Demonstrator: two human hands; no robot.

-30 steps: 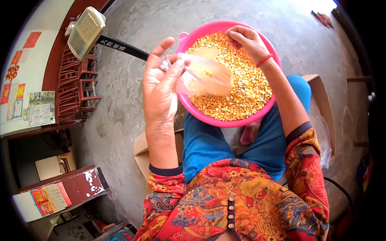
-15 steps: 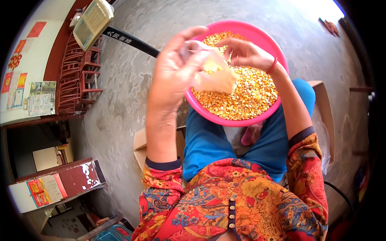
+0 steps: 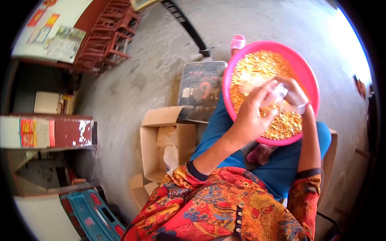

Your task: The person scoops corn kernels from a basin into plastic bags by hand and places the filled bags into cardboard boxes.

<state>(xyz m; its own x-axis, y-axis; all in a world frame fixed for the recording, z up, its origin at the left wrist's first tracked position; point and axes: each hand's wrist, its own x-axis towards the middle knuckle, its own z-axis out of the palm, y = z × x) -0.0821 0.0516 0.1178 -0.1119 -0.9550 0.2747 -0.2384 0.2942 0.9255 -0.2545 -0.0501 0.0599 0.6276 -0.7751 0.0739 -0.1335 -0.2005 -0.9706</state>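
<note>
A pink basin (image 3: 314,96) full of yellow corn kernels (image 3: 283,126) rests on my lap. Above the corn, a small clear plastic bag (image 3: 278,93) is in my hands, its top bunched and its blurred lower part pale orange. My left hand (image 3: 253,112) comes in from the left, its thumb and fingers closed on the bag. On the far side, my right hand (image 3: 292,91) is curled against the bag's top; its fingertips are partly hidden behind the plastic and smeared by motion.
An open cardboard box (image 3: 146,150) with tan packets (image 3: 166,136) and clear plastic stands at my left. Beyond it lies a dark scale platform (image 3: 201,90) with a black post (image 3: 185,26). Red stacked chairs (image 3: 108,36) and a teal case (image 3: 92,215) are further left.
The view has swung left and down, showing the box and scale platform. Both hands have come together at the bag's top; my right hand was apart from it over the corn.
</note>
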